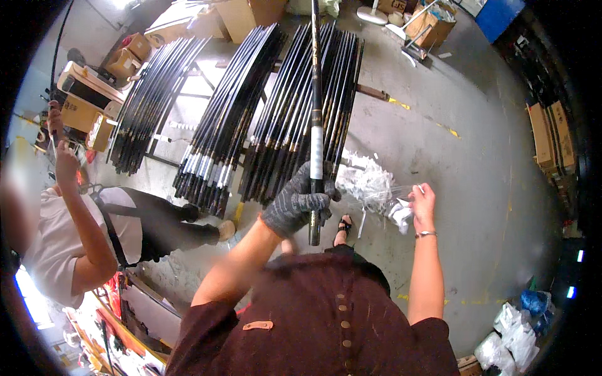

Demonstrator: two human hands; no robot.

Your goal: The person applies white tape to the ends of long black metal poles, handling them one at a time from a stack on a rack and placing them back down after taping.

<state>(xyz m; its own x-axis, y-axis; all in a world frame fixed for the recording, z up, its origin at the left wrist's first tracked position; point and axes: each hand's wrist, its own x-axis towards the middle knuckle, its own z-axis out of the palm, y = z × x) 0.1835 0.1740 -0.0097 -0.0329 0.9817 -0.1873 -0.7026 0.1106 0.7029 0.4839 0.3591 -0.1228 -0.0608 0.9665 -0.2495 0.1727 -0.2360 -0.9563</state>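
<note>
My left hand [297, 203], in a dark grey knit glove, is wrapped round a long black fishing rod [315, 94] near its lower end. The rod stands almost straight up the picture in front of me, with a white band [316, 144] just above the glove. Out to the right, my bare right hand [422, 205] has its fingers pinched on thin clear plastic film [401, 212]. Part of that film hangs crumpled and white below the fingers. Beyond it, a heap of white plastic scraps [370, 183] lies on the floor.
Several bundles of similar black rods [232, 106] rest on a low rack ahead. To the left, another person [94, 232] holds a thin upright rod. Cardboard boxes [552, 138] stand far right, and white plastic bags [511, 338] lie at the lower right.
</note>
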